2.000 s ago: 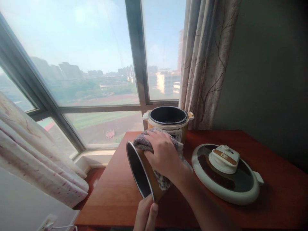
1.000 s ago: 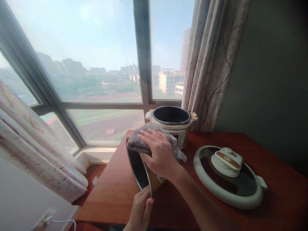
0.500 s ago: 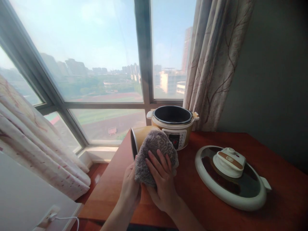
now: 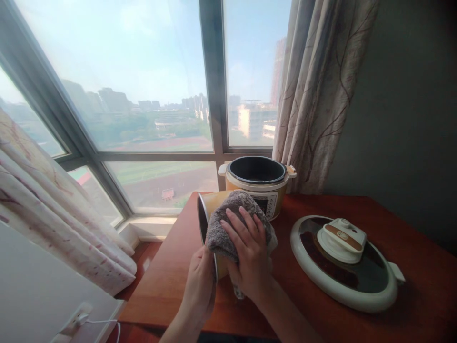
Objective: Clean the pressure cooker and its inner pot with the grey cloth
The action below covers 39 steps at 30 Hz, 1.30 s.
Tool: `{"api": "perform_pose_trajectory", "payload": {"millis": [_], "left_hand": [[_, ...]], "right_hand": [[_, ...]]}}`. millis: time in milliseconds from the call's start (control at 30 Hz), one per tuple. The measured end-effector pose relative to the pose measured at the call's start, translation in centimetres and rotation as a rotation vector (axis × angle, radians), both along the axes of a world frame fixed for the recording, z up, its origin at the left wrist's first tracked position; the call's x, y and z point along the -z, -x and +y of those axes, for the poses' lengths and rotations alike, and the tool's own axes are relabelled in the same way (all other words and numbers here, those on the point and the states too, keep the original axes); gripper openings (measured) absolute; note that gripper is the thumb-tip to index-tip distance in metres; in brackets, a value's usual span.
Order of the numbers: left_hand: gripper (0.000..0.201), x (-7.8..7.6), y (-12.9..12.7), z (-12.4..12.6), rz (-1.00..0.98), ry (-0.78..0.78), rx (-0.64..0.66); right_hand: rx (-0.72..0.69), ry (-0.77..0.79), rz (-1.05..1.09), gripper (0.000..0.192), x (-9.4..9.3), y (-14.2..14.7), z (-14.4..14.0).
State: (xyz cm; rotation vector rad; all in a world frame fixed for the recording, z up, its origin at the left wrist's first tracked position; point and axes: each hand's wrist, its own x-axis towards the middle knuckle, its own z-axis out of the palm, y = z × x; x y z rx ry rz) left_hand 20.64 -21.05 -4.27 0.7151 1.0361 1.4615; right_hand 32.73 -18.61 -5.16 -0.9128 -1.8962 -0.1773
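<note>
A yellow inner pot with a dark inside lies tipped on its side, its mouth facing left. My left hand is closed round the near part of its rim. Against the outside of the pot my right hand presses a grey fuzzy cloth, fingers laid over it and thumb below. The cloth covers much of the pot wall. Just behind stands an electric pressure cooker, white and yellow, with its top uncovered and its front panel partly hidden by the cloth.
On the right of the reddish wooden table lies the cooker's round lid, with a white knob on top. Windows and a curtain border the table's far side. A white plug sits in a wall socket at lower left.
My right hand and the cloth have shifted right along the pot. The pot has moved slightly right, and my left hand now shows lower on its rim.
</note>
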Motion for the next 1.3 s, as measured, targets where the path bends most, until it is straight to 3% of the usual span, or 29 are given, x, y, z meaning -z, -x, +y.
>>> {"api": "perform_pose_trajectory", "payload": {"millis": [300, 467, 567, 700, 800, 933, 1067, 1300], "left_hand": [[0.067, 5.1, -0.2, -3.5, 0.407, -0.154, 0.055], [0.064, 7.7, -1.5, -5.0, 0.535, -0.191, -0.167], [0.061, 9.4, -0.9, -4.8, 0.614, -0.275, -0.172], [0.054, 10.8, 1.9, -3.6, 0.801, -0.519, 0.062], [0.056, 11.1, 3.3, -2.8, 0.858, -0.556, 0.189], [0.061, 11.1, 2.4, -2.8, 0.788, -0.467, 0.040], [0.059, 10.6, 1.1, -3.4, 0.732, -0.428, 0.031], [0.062, 10.0, 1.2, -3.4, 0.695, -0.351, -0.093]], "right_hand": [[-0.026, 0.389, -0.116, 0.033, -8.7, 0.1, 4.4], [0.013, 0.571, -0.305, 0.040, -11.4, 0.8, 6.6], [0.033, 0.578, -0.340, 0.043, -11.6, 1.3, 7.3], [0.024, 0.588, -0.335, 0.047, -11.4, 1.7, 8.2], [0.022, 0.578, -0.325, 0.049, -11.2, 1.7, 8.6], [0.004, 0.489, -0.273, 0.044, -10.6, 1.5, 8.0], [-0.026, 0.367, -0.187, 0.034, -9.6, 1.4, 6.6], [-0.016, 0.289, -0.108, 0.042, -7.4, 1.6, 4.5]]}}
